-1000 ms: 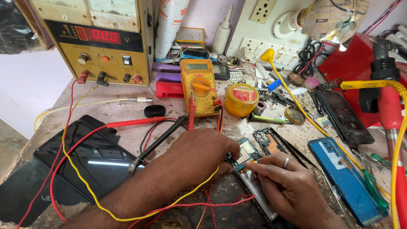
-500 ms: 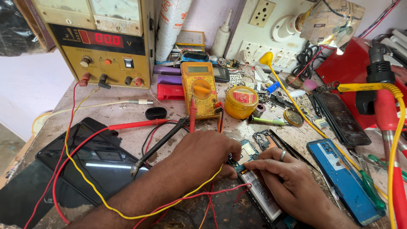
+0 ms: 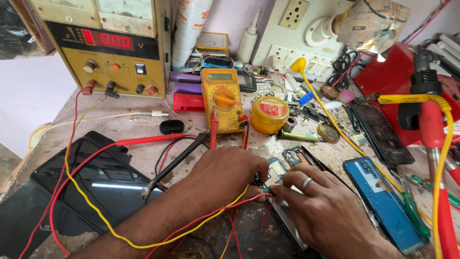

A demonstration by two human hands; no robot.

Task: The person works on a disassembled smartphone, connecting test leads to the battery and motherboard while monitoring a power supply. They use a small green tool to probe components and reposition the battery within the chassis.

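yellow multimeter (image 3: 223, 98), solder tin (image 3: 269, 114), blue phone cover (image 3: 382, 201)

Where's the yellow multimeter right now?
In the head view, the yellow multimeter lies at centre bench, between the red case and the round yellow tin, beyond the left hand.

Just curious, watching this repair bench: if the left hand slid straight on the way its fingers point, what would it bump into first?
Probably the right hand: the left hand points rightward across the opened phone, and their fingertips nearly meet there. Depth is hard to judge.

Single head-worn view, looking steeply down, close over cluttered workbench (image 3: 120, 124)
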